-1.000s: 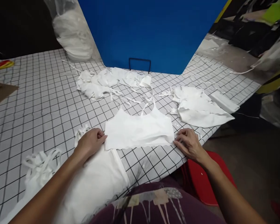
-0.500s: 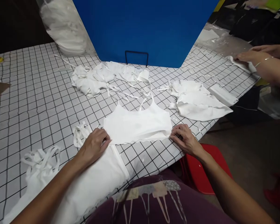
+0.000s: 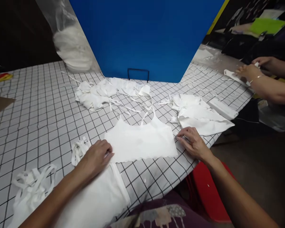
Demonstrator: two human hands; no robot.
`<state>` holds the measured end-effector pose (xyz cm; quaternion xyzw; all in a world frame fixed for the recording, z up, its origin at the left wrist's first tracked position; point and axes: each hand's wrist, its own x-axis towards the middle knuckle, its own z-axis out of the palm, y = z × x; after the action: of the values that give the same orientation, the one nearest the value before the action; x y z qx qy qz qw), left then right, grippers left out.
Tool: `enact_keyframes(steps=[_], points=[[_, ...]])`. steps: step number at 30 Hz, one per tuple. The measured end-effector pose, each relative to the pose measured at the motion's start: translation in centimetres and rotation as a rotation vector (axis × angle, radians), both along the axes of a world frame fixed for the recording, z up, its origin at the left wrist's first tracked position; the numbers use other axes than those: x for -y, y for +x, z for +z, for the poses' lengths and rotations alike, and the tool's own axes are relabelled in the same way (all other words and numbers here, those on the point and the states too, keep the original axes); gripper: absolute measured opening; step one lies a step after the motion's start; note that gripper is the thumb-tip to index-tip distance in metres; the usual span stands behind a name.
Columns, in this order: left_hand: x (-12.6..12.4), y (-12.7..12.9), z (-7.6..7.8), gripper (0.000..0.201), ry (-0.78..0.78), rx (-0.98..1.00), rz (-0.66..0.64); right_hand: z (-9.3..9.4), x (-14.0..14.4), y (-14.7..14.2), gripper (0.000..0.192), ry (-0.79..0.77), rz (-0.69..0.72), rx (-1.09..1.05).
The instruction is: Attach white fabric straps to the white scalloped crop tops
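A white strappy top (image 3: 140, 141) lies flat on the checked table (image 3: 38, 104), its thin straps pointing away from me. My left hand (image 3: 97, 156) rests on its left edge, fingers curled down onto the cloth. At the right edge sits my right hand (image 3: 192, 142), fingertips pressing on the corner. Under my left forearm lies a stack of white fabric (image 3: 97, 196).
A heap of white garments (image 3: 102, 90) lies behind the top, another pile (image 3: 199, 112) to the right, loose straps (image 3: 30, 183) at the near left. A blue panel (image 3: 144, 34) stands at the back beside a plastic bag (image 3: 71, 47). Another person's hands (image 3: 254, 68) work at the far right. A red stool (image 3: 209, 193) sits below.
My hands shifted slightly along the top's side edges and the cloth lies flatter. The other person's hands came into view at the far right.
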<state>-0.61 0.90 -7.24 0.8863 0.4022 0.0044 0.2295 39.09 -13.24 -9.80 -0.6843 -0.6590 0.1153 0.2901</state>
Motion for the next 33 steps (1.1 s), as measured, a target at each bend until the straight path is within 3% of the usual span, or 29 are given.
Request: enact_keyframes(steps=[2,6,9,12,15,17,20,22,23,26,28,31,33], points=[[-0.2,3.3,0.3,0.018,0.049,0.051,-0.053,1.0,-3.9,0.5,0.021,-0.019,-0.075,-0.046],[-0.1,12.8,-0.5,0.016,0.116,0.25,-0.195,2.3,-13.2,-0.7,0.033,-0.312,-0.196,-0.125],[-0.1,19.0,-2.7,0.023,0.205,0.34,-0.257,1.8,-18.6,-2.6,0.027,-0.416,-0.263,-0.094],[-0.2,21.8,-5.6,0.037,0.254,0.34,-0.266,1.0,-20.9,-3.8,0.017,-0.412,-0.258,-0.111],[-0.4,22.1,-7.7,0.045,0.287,0.331,-0.262,1.5,-20.0,-3.6,0.011,-0.398,-0.172,-0.2],[-0.4,21.9,-8.1,0.046,0.292,0.334,-0.265,2.8,-17.8,-3.0,0.019,-0.374,-0.045,-0.306],[-0.4,21.6,-7.8,0.048,0.252,0.339,-0.288,5.8,-12.5,-2.0,0.03,-0.314,0.349,-0.401],[-0.5,21.5,-7.5,0.051,0.21,0.333,-0.295,7.9,-8.4,-1.9,0.03,-0.353,0.578,-0.257],[-0.5,21.5,-7.5,0.053,0.188,0.322,-0.295,8.8,-6.3,-2.1,0.031,-0.362,0.613,-0.168],[-0.6,21.6,-7.7,0.06,0.147,0.267,-0.282,10.7,-1.4,-3.4,0.039,-0.282,0.529,0.024],[-0.6,21.7,-7.9,0.06,0.163,0.244,-0.289,11.2,0.3,-4.2,0.042,-0.236,0.543,0.015],[-0.5,21.8,-7.9,0.059,0.214,0.251,-0.302,10.6,-0.2,-4.0,0.034,-0.266,0.56,-0.198],[-0.4,21.8,-7.7,0.059,0.234,0.273,-0.298,9.0,-2.3,-3.1,0.031,-0.257,0.329,-0.34]])
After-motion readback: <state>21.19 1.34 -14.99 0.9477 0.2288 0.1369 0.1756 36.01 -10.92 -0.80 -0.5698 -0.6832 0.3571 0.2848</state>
